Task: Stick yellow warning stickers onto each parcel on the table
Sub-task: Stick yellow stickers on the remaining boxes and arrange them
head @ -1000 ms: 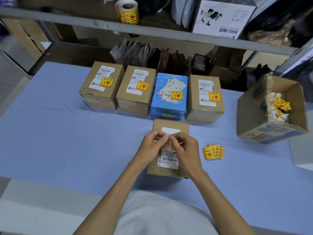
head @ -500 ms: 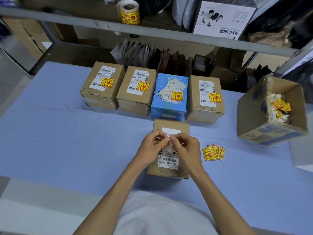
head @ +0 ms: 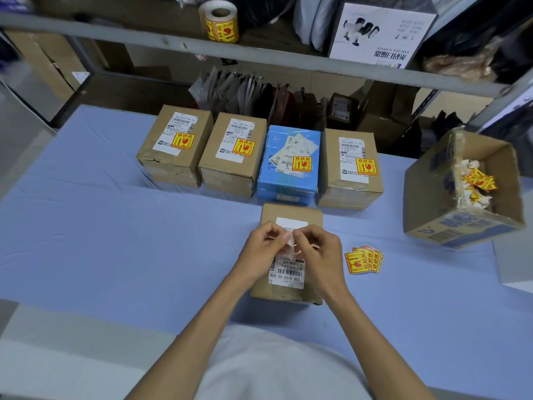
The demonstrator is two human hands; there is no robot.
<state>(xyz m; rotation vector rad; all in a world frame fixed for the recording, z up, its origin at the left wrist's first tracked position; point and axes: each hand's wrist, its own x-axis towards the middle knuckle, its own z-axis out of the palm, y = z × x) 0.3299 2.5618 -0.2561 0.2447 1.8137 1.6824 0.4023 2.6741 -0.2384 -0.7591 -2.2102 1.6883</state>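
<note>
A brown parcel (head: 291,212) with a white shipping label lies on the blue table (head: 115,241) in front of me. Above it my left hand (head: 261,252) and my right hand (head: 318,252) pinch a small sticker (head: 290,244) between their fingertips; its white backing faces me. A small stack of yellow warning stickers (head: 364,259) lies to the right of the parcel. Behind it stands a row of parcels, each with a yellow sticker: two brown ones (head: 173,148) (head: 230,157), a blue one (head: 288,163) and another brown one (head: 350,168).
An open cardboard box (head: 432,203) holding crumpled sticker backings stands tilted at the right. A roll of yellow stickers (head: 220,21) sits on the metal shelf (head: 144,39) above the table's far edge. Bags and boxes fill the space under the shelf.
My fingers have shifted slightly on the sticker, peeling the white backing a little more. The parcels have not moved.
</note>
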